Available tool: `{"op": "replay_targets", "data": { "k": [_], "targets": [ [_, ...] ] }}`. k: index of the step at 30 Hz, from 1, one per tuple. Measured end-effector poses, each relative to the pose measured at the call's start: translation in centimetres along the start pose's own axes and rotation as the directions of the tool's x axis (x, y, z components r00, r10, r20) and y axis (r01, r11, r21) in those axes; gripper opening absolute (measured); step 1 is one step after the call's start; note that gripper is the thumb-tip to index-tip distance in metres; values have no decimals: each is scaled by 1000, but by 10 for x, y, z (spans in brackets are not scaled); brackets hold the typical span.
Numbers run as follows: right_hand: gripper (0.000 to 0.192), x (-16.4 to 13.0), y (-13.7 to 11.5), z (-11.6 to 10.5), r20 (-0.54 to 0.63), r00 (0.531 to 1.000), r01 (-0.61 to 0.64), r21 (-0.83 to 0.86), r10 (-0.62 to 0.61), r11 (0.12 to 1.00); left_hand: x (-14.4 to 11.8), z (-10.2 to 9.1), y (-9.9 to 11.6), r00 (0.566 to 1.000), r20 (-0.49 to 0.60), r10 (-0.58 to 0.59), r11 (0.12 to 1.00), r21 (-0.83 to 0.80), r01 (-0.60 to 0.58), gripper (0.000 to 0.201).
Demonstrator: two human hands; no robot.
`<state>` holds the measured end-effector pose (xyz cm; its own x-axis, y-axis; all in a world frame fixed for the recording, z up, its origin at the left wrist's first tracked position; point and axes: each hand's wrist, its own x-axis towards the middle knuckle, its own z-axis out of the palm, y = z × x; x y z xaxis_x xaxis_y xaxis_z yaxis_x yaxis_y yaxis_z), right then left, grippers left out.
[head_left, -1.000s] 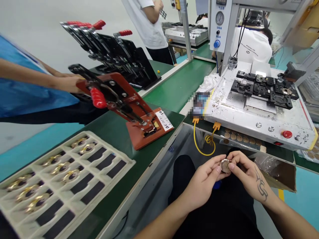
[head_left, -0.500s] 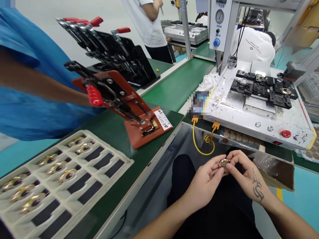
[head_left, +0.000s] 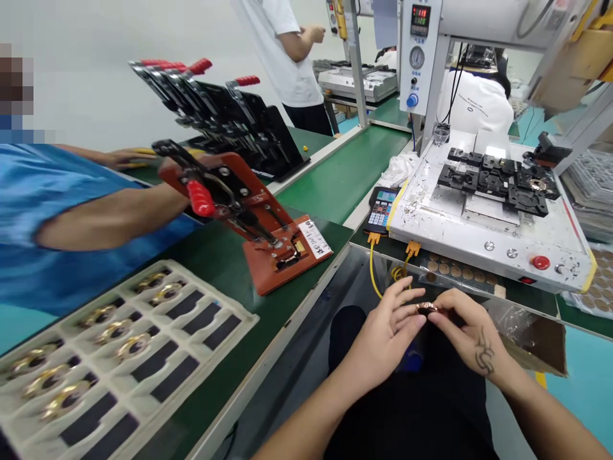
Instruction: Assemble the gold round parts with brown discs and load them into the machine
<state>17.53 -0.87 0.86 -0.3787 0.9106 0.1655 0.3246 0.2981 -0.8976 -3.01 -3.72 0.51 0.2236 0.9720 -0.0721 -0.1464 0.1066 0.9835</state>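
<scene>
Pinching one small, seemingly gold ring (head_left: 428, 307) between both hands: left (head_left: 387, 332), right (head_left: 467, 332).

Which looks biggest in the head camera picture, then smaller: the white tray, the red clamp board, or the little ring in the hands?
1. white tray, though it sits nearest the camera
2. red clamp board
3. ring

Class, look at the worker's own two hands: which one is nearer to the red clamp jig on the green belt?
Left. The left hand is on the side of the red clamp jig; the right hand lies farther off. Both pinch a small ring.
</scene>
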Motion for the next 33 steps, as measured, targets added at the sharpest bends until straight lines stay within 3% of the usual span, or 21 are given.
{"op": "replay_targets", "data": {
  "k": [3,5,14,19,21,24,28,31,33],
  "targets": [
    [31,4,0,6,42,972,-236,264,233,935,0,3,1,997,-67,-44,997,-73,39,49],
    [37,4,-1,12,65,953,-299,373,296,878,-1,5,1,993,-98,-58,997,-48,54,32],
    [39,1,-16,23,34,962,-262,407,272,875,-9,5,11,994,-110,-27,1000,4,28,28],
    [35,3,-11,24,58,969,-246,357,242,901,-10,2,15,990,-134,-32,998,51,39,26],
    [37,6,-6,20,87,982,-184,280,166,942,-10,-1,16,990,-137,-25,997,70,34,24],
    [46,14,-1,10,166,982,72,96,-87,993,-11,-2,15,987,-160,8,991,130,13,18],
    [41,32,1,7,265,888,415,-104,-377,904,-16,-3,20,974,-211,85,959,283,-23,11],
    [42,49,-2,14,241,832,542,-157,-500,826,-18,-21,47,970,-159,186,883,460,-94,13],
    [40,61,-5,18,202,820,569,-175,-536,804,-17,-46,79,903,-174,392,748,632,-202,15]
  ]
}}
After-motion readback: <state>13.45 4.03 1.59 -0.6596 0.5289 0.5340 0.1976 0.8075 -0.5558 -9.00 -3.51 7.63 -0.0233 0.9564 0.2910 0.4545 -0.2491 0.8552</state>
